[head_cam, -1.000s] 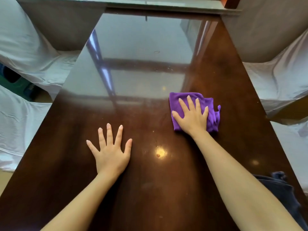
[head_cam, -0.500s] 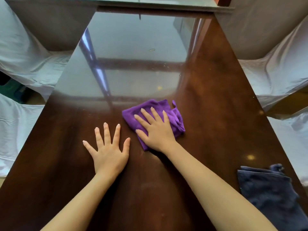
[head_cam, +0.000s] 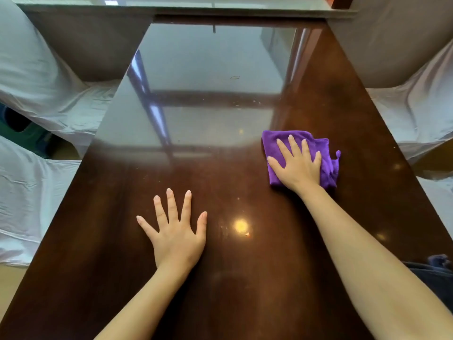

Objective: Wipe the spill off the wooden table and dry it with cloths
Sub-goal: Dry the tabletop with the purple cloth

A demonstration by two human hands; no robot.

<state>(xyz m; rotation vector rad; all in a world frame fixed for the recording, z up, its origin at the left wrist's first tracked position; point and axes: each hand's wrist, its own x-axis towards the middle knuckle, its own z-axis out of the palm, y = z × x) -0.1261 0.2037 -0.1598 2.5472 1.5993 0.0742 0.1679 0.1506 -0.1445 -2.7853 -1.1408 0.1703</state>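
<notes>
A glossy dark wooden table fills the view. My right hand lies flat on a folded purple cloth at the table's right middle, pressing it against the wood. My left hand rests palm down on the bare wood, fingers spread, to the left and nearer to me. A dark blue cloth peeks out at the right edge, mostly hidden behind my right forearm. I can make out no distinct puddle; small specks and a faint mark show in the far reflection.
Chairs under white covers stand along the left side, and more white-covered chairs along the right. A grey ledge runs across beyond the table's far end. A bright lamp reflection glints between my arms.
My right hand slid the purple cloth left toward my left hand, then back right to the right middle. The left hand stayed put. The blue cloth is more hidden now.
</notes>
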